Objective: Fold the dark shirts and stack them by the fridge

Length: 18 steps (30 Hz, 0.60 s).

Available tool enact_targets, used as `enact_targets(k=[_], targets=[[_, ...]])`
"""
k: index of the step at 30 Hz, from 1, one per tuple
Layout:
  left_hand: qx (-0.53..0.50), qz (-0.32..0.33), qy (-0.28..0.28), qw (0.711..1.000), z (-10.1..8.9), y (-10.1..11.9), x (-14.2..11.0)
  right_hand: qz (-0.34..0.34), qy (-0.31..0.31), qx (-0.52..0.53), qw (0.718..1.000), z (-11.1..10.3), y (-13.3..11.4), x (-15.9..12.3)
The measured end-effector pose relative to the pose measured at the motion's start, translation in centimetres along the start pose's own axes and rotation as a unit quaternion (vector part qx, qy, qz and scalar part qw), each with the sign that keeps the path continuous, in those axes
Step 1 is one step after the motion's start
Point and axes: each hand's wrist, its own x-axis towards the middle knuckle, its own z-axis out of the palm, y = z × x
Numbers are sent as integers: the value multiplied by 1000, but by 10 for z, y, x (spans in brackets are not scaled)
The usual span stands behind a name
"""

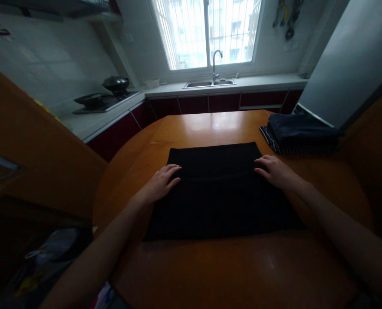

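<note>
A black piece of cloth (223,206), perhaps a garment, lies flat on the wooden table (216,270). A faint crease or fold edge crosses it between my two hands. On its left edge rests my left hand (160,183), thumb and fingers apart, fingertips on the fabric. My right hand (274,171) touches the right edge in much the same way, with a gap between thumb and fingers. The cloth is too dark to show what kind of garment it is.
A stack of folded dark clothes (302,131) sits at the table's back right, near the fridge (348,64). Behind the table are a sink (199,84) with a faucet (214,64), and a stove with a pan (116,83). Bags (60,244) lie low at left.
</note>
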Motion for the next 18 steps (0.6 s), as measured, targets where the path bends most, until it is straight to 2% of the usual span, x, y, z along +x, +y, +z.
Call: enact_targets(k=[2,5,7,9,11,13,18], targets=[[-1,65,-38,997,4,32,0,-49,2,5,999,5,-33,-7],[22,147,-115,982,19,76,3,-140,-42,12,989,26,-84,-20],[42,165,-132,976,33,92,4,-165,-75,3,983,44,-107,-28],[56,165,-136,975,43,94,4,-164,-92,-9,982,59,-115,-34],[61,156,-137,976,48,87,0,-133,-87,-19,987,66,-110,-39],[63,137,-133,980,47,74,-8,-85,-73,-27,993,67,-94,-44],[84,61,-92,990,39,29,-37,28,-58,-66,996,51,-31,-60]])
